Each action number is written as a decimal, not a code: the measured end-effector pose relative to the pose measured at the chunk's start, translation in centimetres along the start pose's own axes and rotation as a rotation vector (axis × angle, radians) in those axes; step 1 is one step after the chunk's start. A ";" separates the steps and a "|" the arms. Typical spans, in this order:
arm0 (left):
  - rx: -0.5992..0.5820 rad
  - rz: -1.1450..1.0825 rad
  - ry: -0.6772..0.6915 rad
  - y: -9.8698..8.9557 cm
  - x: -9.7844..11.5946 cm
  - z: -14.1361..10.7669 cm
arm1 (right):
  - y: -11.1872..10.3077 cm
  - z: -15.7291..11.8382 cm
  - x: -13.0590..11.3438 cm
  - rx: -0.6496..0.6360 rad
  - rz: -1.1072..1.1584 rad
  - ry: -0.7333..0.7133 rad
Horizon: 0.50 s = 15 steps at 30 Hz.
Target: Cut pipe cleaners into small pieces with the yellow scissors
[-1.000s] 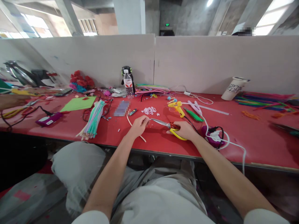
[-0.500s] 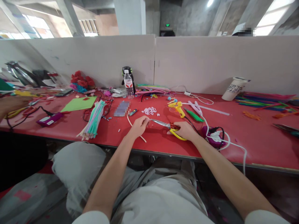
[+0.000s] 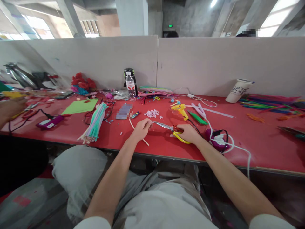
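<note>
My right hand (image 3: pixel 187 133) is closed round the handles of a pair of scissors (image 3: pixel 164 126) with yellow and red grips. The silver blades point left, their tips close to the fingertips of my left hand (image 3: pixel 143 127). That hand is pinched; whatever lies between its fingers is too small to make out. A cream fuzzy stem (image 3: pixel 145 142), like a pipe cleaner, curves behind my left wrist, its middle hidden. Just beyond the hands sits a loose pile of short pale pink pieces (image 3: pixel 152 113).
A yellow glue gun (image 3: pixel 181 111), a green marker-like item (image 3: pixel 197 117) and a purple power strip (image 3: pixel 215 140) with cables lie right. Leftward are a pipe cleaner bundle (image 3: pixel 96 124), a blurred phone-like rectangle (image 3: pixel 122 111) and a water bottle (image 3: pixel 131 86). Another person's hand (image 3: pixel 11 109) is far left.
My hands and the scissors stay nearly still. At the far left, the other person's hand has shifted slightly, and the view has moved a little.
</note>
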State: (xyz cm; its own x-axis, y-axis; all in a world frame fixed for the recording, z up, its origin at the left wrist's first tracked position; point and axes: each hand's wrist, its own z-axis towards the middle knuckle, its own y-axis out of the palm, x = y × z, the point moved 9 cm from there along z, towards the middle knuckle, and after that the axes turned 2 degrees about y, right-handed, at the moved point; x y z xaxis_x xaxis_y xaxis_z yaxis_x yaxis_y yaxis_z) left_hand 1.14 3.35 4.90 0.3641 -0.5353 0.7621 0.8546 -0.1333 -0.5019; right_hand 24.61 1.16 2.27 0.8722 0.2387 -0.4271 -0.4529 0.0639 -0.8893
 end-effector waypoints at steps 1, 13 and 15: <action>0.001 -0.004 -0.001 0.0 0.0 0.0 | 0.0 0.0 0.0 0.001 -0.004 0.001; 0.006 -0.033 -0.020 0.1 -0.3 0.0 | 0.2 0.3 0.5 0.004 -0.030 0.018; 0.010 -0.027 -0.014 0.0 -0.1 0.0 | 0.0 0.2 0.2 0.015 -0.025 0.002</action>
State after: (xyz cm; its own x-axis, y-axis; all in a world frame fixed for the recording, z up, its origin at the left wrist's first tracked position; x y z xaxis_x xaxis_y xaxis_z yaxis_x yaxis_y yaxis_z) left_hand 1.12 3.41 4.78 0.3461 -0.5195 0.7812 0.8679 -0.1389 -0.4768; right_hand 24.77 1.37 2.22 0.8834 0.2352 -0.4054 -0.4341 0.0846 -0.8969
